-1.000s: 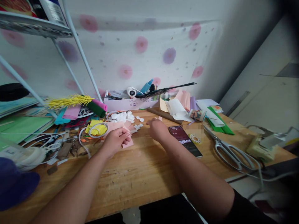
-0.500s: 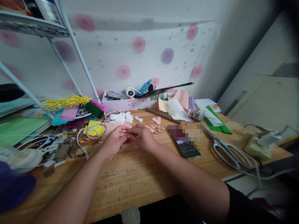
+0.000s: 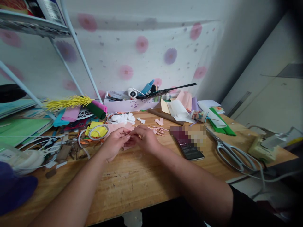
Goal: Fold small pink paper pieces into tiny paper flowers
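My left hand (image 3: 116, 142) and my right hand (image 3: 146, 138) meet over the middle of the wooden table, fingertips pinched close together. Between them shows a thin pale pink sliver, seemingly a strip of crepe paper (image 3: 127, 134); the fingers hide most of it. Pink crepe paper (image 3: 115, 126) lies behind and partly under my hands. Just right of my right hand is a small pile of thin twisted pink paper strips (image 3: 161, 130). Two short pink paper pieces (image 3: 159, 121) rest behind that pile.
A phone (image 3: 189, 148) and large scissors (image 3: 228, 151) lie to the right. Tape rolls (image 3: 98, 132), yellow paper, white scraps (image 3: 124, 118) and cables crowd the left. At the back stand a white box (image 3: 129, 105) and paper rolls (image 3: 186, 102). A power strip (image 3: 264, 146) sits far right.
My fingertips have shifted slightly, and the left thumb and index finger have drawn a little apart from the right fingers, showing the thin pink sliver. The things on the table stay put.
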A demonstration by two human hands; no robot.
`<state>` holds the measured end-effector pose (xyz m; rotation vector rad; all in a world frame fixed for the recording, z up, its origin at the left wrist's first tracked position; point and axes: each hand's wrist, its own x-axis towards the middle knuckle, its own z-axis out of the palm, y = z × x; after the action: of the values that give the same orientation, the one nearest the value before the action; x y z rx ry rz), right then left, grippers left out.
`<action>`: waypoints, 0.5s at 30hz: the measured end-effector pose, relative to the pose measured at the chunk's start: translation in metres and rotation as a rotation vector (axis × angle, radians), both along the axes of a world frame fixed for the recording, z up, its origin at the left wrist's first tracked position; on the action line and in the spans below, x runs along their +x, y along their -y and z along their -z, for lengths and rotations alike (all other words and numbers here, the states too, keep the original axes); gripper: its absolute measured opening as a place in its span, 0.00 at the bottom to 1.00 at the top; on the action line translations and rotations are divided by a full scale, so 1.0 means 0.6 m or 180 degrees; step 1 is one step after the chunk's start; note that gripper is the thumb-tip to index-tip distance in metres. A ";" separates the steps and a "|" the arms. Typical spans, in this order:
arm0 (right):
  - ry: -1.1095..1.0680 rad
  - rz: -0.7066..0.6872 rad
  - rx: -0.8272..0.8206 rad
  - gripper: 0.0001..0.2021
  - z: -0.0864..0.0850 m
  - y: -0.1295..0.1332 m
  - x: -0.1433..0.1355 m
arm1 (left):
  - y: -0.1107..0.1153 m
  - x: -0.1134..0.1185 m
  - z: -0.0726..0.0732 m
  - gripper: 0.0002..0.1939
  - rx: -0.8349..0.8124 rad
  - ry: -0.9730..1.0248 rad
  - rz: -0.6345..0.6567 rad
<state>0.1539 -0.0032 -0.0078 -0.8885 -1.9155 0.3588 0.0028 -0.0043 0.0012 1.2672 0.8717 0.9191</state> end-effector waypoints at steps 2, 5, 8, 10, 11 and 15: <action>-0.0109 -0.0017 0.0001 0.06 0.001 0.001 -0.002 | -0.001 -0.002 0.001 0.08 0.0090 -0.0053 -0.0002; -0.0172 -0.0138 0.0026 0.04 0.001 0.003 -0.005 | -0.002 -0.003 0.002 0.07 0.0195 -0.0058 0.0035; -0.0118 -0.0246 0.0063 0.03 0.000 0.004 -0.007 | -0.002 -0.002 0.002 0.06 0.0178 -0.0130 0.0069; -0.0117 -0.0206 0.0058 0.04 0.001 0.004 -0.007 | -0.002 -0.003 0.002 0.06 0.0107 -0.0158 0.0081; -0.0138 -0.0162 0.0056 0.05 0.003 0.003 -0.007 | -0.002 -0.003 0.002 0.07 0.0058 -0.0137 0.0111; -0.0246 -0.0006 0.0088 0.08 0.009 -0.002 -0.007 | -0.002 -0.005 0.002 0.09 -0.0126 0.0157 0.0243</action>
<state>0.1498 -0.0021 -0.0130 -0.8430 -1.8463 0.3620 -0.0005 -0.0031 0.0002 1.2306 0.7939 0.8653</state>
